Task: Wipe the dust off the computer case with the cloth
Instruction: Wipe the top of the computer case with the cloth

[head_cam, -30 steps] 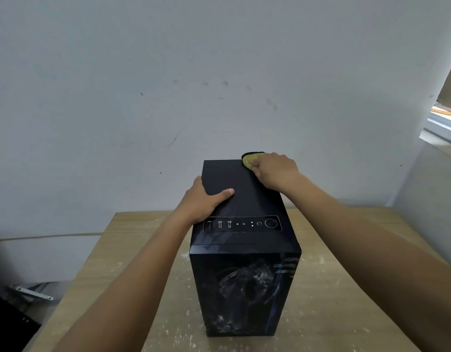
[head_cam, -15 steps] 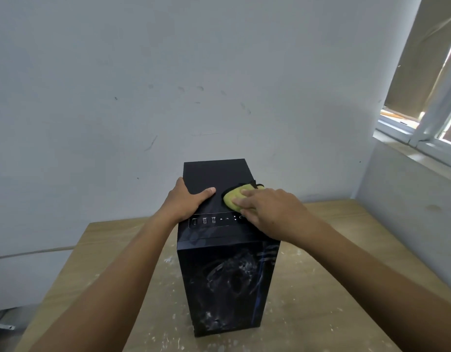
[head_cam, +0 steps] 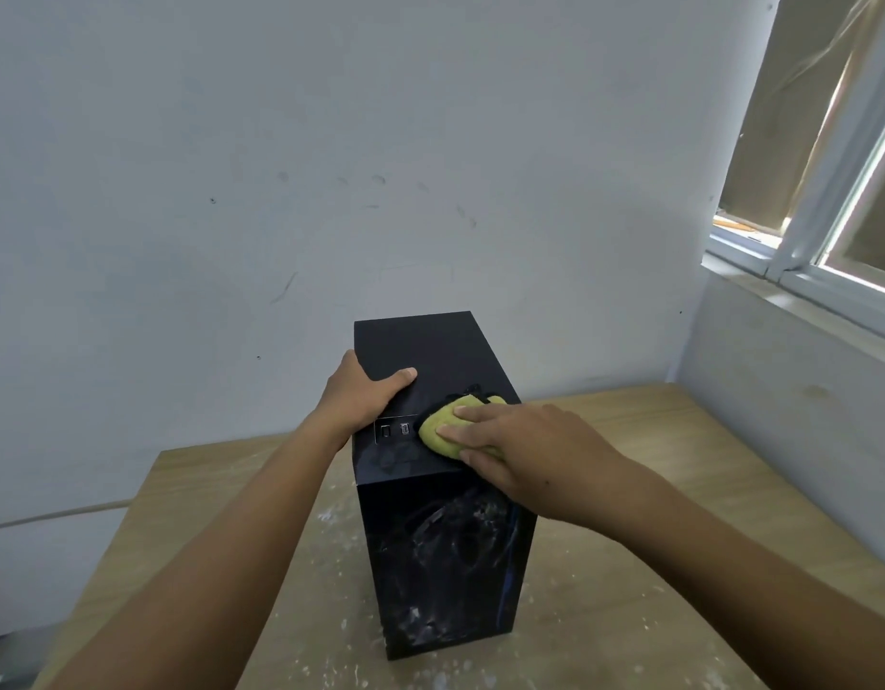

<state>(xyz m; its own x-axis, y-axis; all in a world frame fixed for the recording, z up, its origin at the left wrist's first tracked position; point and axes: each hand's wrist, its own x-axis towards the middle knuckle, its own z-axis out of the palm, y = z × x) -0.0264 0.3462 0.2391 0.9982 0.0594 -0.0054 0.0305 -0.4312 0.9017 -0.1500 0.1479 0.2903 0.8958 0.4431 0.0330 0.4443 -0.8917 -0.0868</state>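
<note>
The right hand (head_cam: 525,453) lies flat on a yellow-green cloth (head_cam: 443,426), its straight fingers (head_cam: 472,432) pressing the cloth down onto the top of the computer case (head_cam: 430,348) near the front right corner of that top; the thumb is hidden. The left hand (head_cam: 363,398) grips the case's upper left edge, thumb stretched across the top panel and the other fingers wrapped down the left side, out of sight. The two hands are apart, with a strip of bare black panel between them. Just left of the cloth, two small ports (head_cam: 395,430) show in a row on the top panel; the cloth covers whatever continues that row. The case is a black tower standing upright about midway between the left and right edges of a wooden table (head_cam: 679,565), its back toward the far edge by the wall (head_cam: 430,141). Its front face carries whitish smears, and pale specks dot the tabletop around its base. A window (head_cam: 828,216) with a white frame sits in the side wall beyond the table's right edge.
</note>
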